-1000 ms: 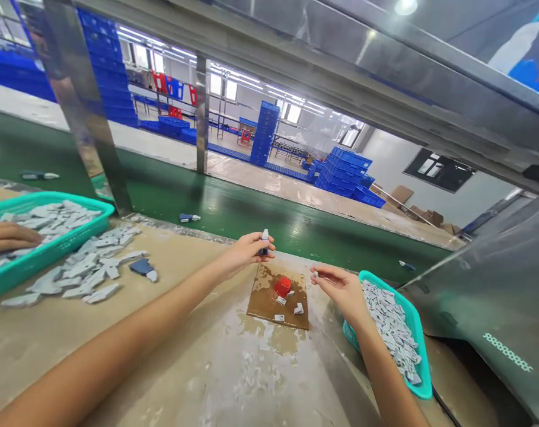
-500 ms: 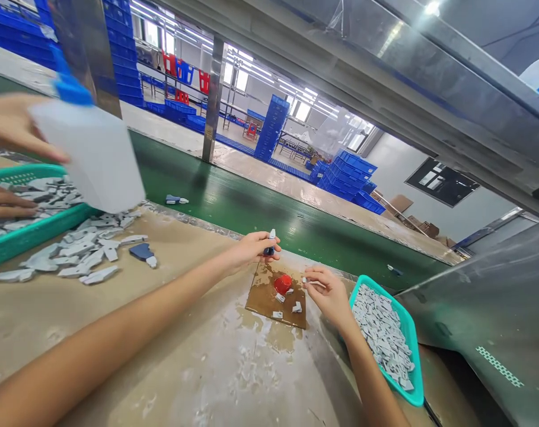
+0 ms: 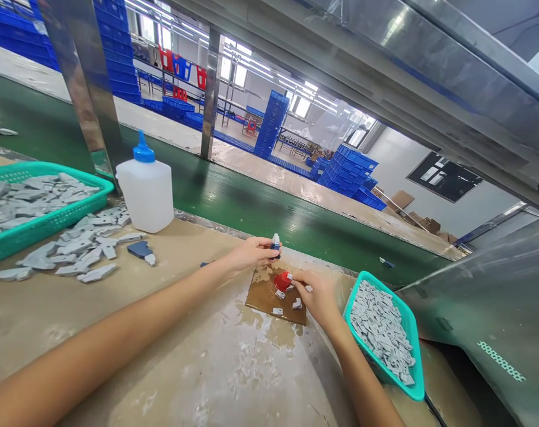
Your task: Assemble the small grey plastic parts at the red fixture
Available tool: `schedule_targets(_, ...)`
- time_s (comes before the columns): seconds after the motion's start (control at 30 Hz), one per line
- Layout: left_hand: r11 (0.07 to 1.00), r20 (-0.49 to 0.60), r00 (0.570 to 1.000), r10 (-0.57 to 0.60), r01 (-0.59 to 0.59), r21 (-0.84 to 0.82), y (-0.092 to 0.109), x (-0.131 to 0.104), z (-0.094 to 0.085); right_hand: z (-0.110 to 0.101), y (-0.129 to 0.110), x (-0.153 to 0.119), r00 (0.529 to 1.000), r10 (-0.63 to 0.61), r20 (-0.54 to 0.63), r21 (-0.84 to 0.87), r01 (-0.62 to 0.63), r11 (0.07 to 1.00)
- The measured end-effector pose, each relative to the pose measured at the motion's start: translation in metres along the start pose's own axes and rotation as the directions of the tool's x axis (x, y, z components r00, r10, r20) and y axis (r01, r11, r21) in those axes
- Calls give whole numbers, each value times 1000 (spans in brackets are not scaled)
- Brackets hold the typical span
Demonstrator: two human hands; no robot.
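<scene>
Your left hand [image 3: 257, 255] and right hand [image 3: 318, 295] each grip something.
The left holds a blue-and-white piece [image 3: 275, 244], white end up, near the brown board [image 3: 261, 301]; the right pinches a small pale piece [image 3: 289, 277] at the red cup [image 3: 281, 283] on that board. Loose pale pieces [image 3: 297, 303] lie by the cup; a teal basket [image 3: 417, 362] stands to your right.

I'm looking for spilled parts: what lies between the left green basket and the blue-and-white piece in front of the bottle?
Loose pale grey pieces, in the head view.
</scene>
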State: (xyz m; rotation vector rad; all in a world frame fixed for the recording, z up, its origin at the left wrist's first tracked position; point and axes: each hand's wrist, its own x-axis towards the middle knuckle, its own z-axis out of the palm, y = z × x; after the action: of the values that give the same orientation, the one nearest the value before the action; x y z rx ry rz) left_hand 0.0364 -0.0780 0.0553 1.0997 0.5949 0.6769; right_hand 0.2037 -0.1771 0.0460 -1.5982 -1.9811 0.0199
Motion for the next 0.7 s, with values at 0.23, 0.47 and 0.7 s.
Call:
schedule_targets(0.23, 998, 3, 999, -52, 52, -34, -3, 0, -1, 4, 5, -2, 999, -37, -19, -6, 37, 999)
schedule_targets(0.47, 995, 13, 997, -82, 82, -61, -4, 0, 3, 2, 0, -2, 998, -41, -49, 8, 41, 999)
schedule_targets(0.7, 990, -23, 998, -51, 48, -131, -5, 1, 7, -3, -6, -1, 993, -1, -119, 7, 2, 1000)
